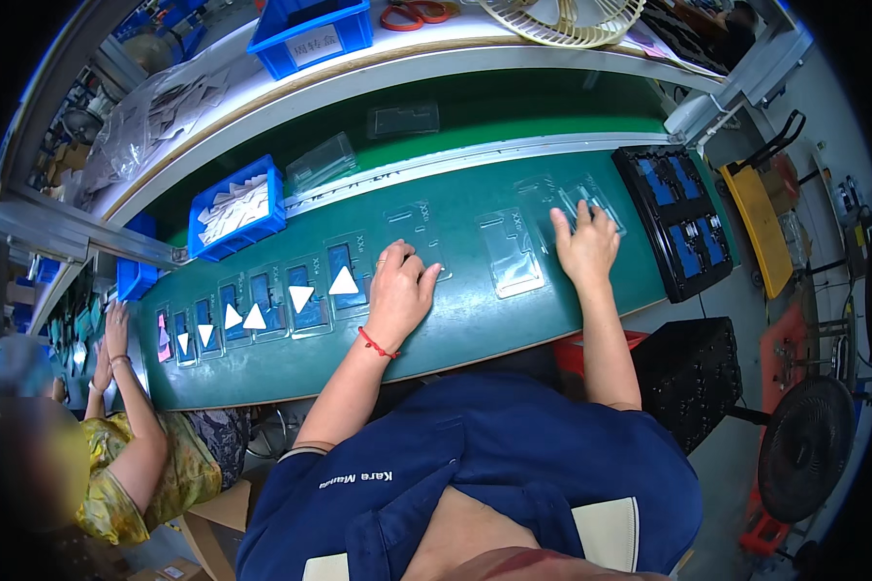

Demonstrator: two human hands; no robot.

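Note:
My left hand (400,290) rests palm down on a clear plastic blister tray (409,215), thumb apart from the bent fingers. The palm covers part of that tray. Farther right, my right hand (588,244) lies with its fingers spread over another clear tray (579,186). Between the hands sits a separate clear tray (510,254) with a pale cut-out shape. Left of my left hand runs a row of trays with blue flat pieces (339,259), several with a white triangular card (343,281) on top. A pink piece (163,334) shows in the leftmost one.
A blue bin (279,205) of white cards stands behind the row. At the right end is a black rack (661,254) with blue parts. Beyond a metal rail (513,147) rises a shelf with another blue bin (310,66) and red scissors (412,14). A co-worker (126,455) is at left.

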